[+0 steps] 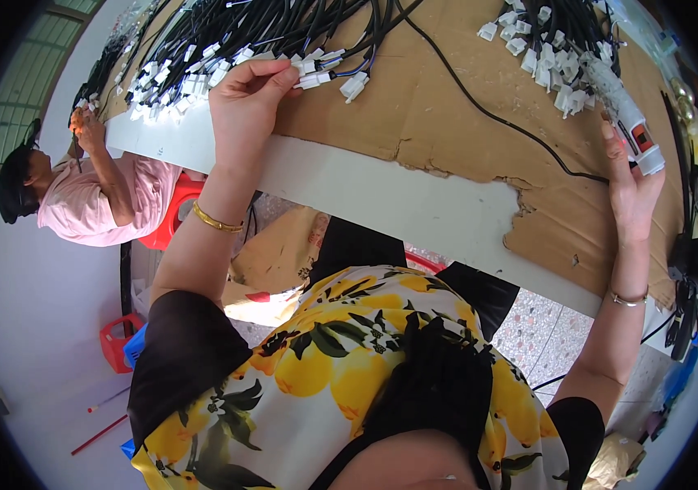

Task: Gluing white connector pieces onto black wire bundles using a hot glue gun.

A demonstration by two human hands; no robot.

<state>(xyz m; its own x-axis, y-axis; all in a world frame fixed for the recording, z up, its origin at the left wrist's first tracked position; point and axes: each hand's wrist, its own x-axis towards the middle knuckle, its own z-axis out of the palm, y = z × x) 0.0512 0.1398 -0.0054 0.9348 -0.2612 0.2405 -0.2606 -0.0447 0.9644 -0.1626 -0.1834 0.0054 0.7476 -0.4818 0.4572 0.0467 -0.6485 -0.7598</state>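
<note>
Across cardboard [447, 135]: black cord [488, 117], cable bundles [283, 28] | left fingers [284, 78] pinch connector [314, 80] | right fingers [615, 149] around white tool [640, 137]

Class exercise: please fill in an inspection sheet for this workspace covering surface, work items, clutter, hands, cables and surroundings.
Surface: white table, torn cardboard sheet on top
Work items: white plug connector; white-and-orange handheld tool, kind unclear
Clutter: black objects along right edge, indistinct
Hands: left hand pinches connector; right hand holds tool
Cables: black bundles upper left and upper right; one loose cable crosses cardboard
Surroundings: co-worker in pink, red stool, barred window
</note>
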